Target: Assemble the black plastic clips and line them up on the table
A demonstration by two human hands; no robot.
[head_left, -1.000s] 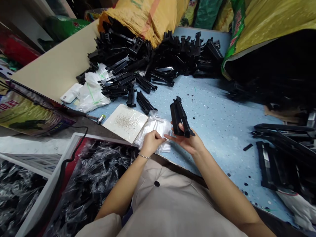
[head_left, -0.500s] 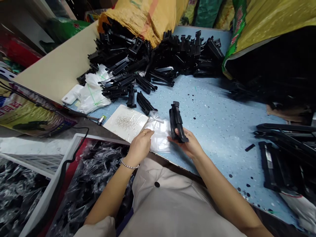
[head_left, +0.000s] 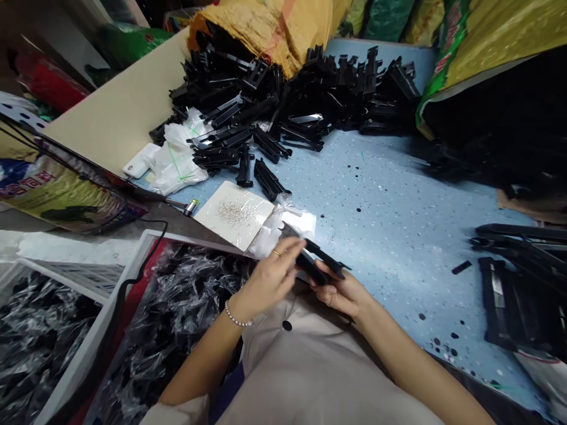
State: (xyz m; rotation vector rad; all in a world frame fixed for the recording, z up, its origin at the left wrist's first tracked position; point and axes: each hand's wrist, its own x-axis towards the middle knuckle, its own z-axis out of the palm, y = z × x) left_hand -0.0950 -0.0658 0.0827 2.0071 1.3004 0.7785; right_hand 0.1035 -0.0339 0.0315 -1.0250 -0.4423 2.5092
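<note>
A long black plastic part lies tilted across my right hand, whose fingers are wrapped round its lower end. The fingers of my left hand are closed over the part's other end, hiding some of it; whether a tiny piece is also between them I cannot make out. Under and behind the hands are clear plastic bags at the table's front edge. Left of these sits a pale square board with many tiny light-coloured pieces spread on it.
Black plastic parts are heaped at the back by an orange sack. More black parts lie at right, near a yellow sack. Below left stands a crate of plastic-wrapped parts. A screwdriver-like tool rests beside the board.
My right hand has lowered the black part towards my body and turned it from upright to slanting. My left hand has moved right, from beside the board onto the part's end.
</note>
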